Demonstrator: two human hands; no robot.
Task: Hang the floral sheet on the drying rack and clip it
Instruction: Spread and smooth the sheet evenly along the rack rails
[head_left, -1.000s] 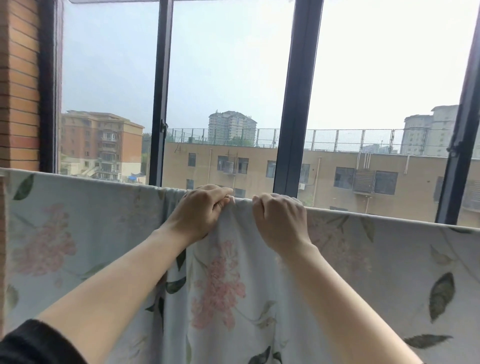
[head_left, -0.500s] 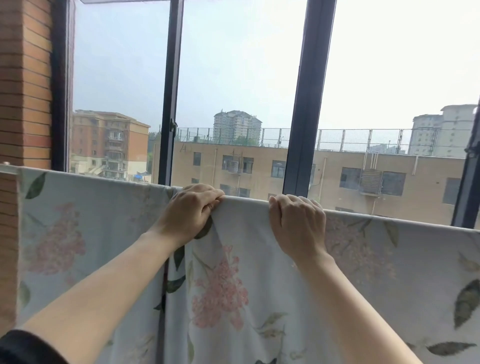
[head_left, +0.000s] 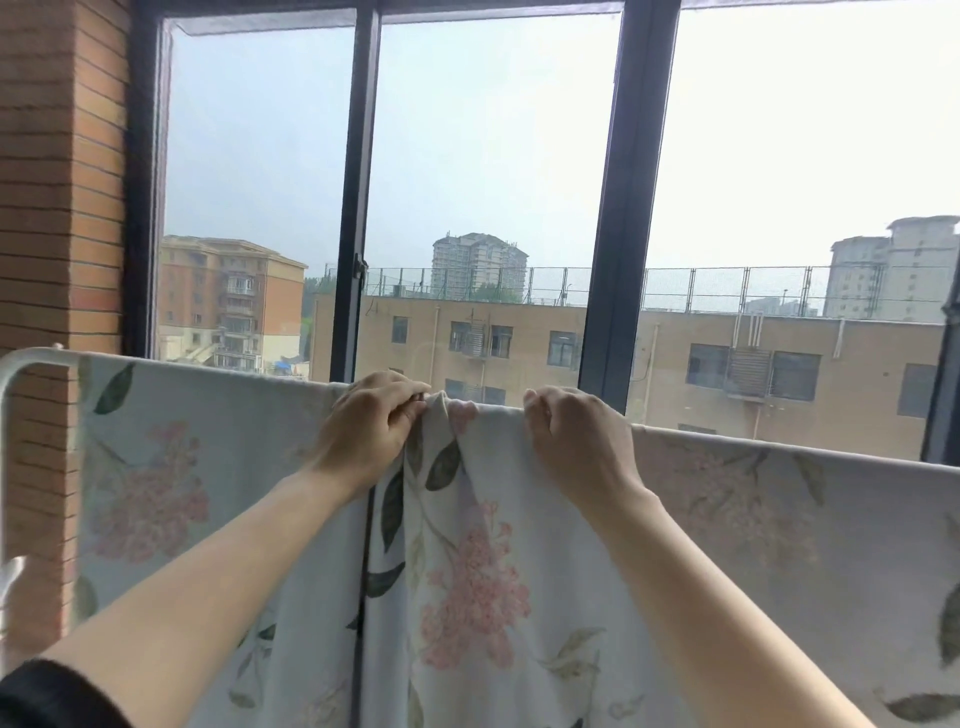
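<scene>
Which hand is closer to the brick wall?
Left. The left hand grips the pale floral sheet nearer the orange brick wall; the right hand grips it farther along.

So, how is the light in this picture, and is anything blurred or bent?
Head view: the sky is overexposed to white at the right; the floral sheet and both hands are backlit but readable; the window frame leans from wide-angle distortion; slight softness overall.

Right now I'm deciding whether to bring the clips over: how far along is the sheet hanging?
Done: the floral sheet is draped over the drying rack. In hand: the left hand and right hand grip its bunched top edge. Left: smoothing that fold and clipping; no clip is visible.
</scene>
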